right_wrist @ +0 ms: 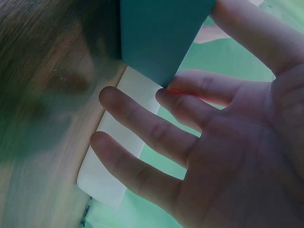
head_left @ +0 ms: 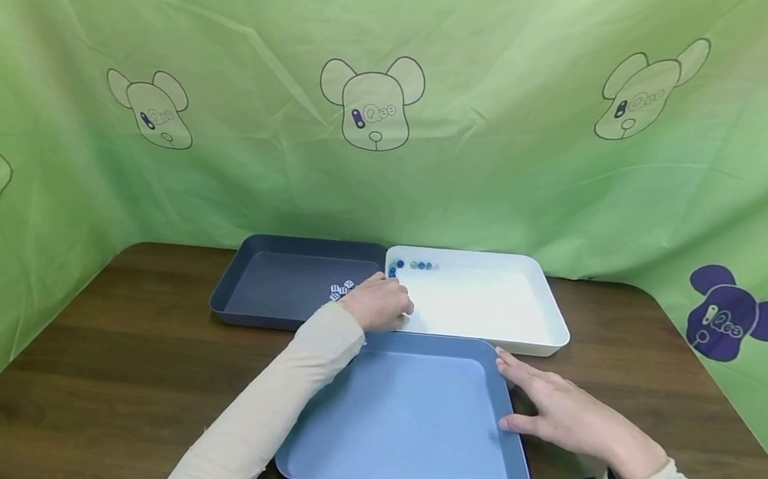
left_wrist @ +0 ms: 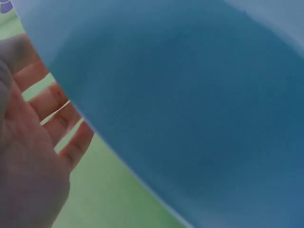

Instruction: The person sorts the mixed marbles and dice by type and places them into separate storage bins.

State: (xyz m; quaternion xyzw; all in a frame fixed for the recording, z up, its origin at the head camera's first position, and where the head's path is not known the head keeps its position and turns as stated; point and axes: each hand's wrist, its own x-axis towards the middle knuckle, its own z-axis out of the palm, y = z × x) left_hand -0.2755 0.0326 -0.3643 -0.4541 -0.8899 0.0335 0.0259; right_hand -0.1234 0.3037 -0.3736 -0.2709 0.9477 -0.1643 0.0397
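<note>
My left hand (head_left: 378, 301) reaches over the inner front corner of the white tray (head_left: 489, 300), near its border with the dark tray (head_left: 300, 245). Its fingertips are hidden, behind the hand in the head view and behind the blue tray's rim (left_wrist: 114, 151) in the left wrist view. Several small blue and clear beads (head_left: 421, 265) lie in the white tray's back left corner. Small white dice-like cubes (head_left: 343, 289) with dark marks sit in the dark tray. Beside the right rim of the blue tray (head_left: 408, 419), my right hand (head_left: 565, 411) spreads its fingers, thumb at the rim.
Dark and white trays stand side by side at the back of the brown wooden table (head_left: 101, 366), the blue one in front of them. A green cloth (head_left: 472, 186) printed with mouse-like heads hangs behind and at the sides.
</note>
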